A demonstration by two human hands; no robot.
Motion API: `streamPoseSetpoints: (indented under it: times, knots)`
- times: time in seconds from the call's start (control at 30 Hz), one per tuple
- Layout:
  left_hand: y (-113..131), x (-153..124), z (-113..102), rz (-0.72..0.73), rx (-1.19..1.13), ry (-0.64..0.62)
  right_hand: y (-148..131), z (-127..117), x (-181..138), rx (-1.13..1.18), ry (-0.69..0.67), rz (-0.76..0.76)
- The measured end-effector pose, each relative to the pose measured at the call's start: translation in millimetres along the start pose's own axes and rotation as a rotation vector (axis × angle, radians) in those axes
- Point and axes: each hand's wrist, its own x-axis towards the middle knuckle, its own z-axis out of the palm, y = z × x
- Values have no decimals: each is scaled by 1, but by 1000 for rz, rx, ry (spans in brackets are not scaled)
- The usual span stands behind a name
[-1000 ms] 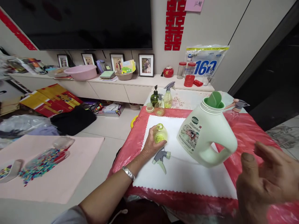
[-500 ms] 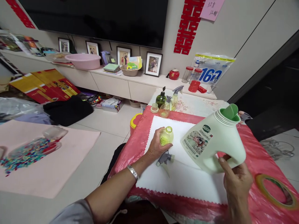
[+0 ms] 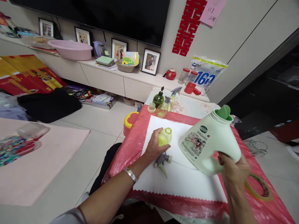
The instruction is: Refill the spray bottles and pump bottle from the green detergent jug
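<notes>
My left hand [image 3: 153, 148] is wrapped round a small yellow-green bottle [image 3: 164, 137] with no cap, standing on the white cloth [image 3: 177, 174]. A grey spray trigger head [image 3: 161, 161] lies on the cloth just below that hand. My right hand [image 3: 233, 169] grips the handle of a large pale green detergent jug [image 3: 209, 141], which is tilted left toward the small bottle. The jug's mouth is open with a green spout showing.
The cloth lies on a table covered in red plastic [image 3: 130, 146]. A dark green pump bottle [image 3: 158, 99], a spray bottle [image 3: 173, 95] and a small jar [image 3: 151, 108] stand at the far edge. A tape roll [image 3: 258, 186] lies at the right. A yellow and red stool [image 3: 130, 122] stands beside the table.
My right hand came in from the lower right and took hold of the jug's handle. The jug now leans a little more to the left. My left hand kept its hold.
</notes>
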Motion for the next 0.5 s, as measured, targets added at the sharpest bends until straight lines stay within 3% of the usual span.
streamPoseSetpoints:
  times: [0.5]
  knots:
    - [-6,3,3,61,20,-14,-90,-67,30,-466,-159,-15]
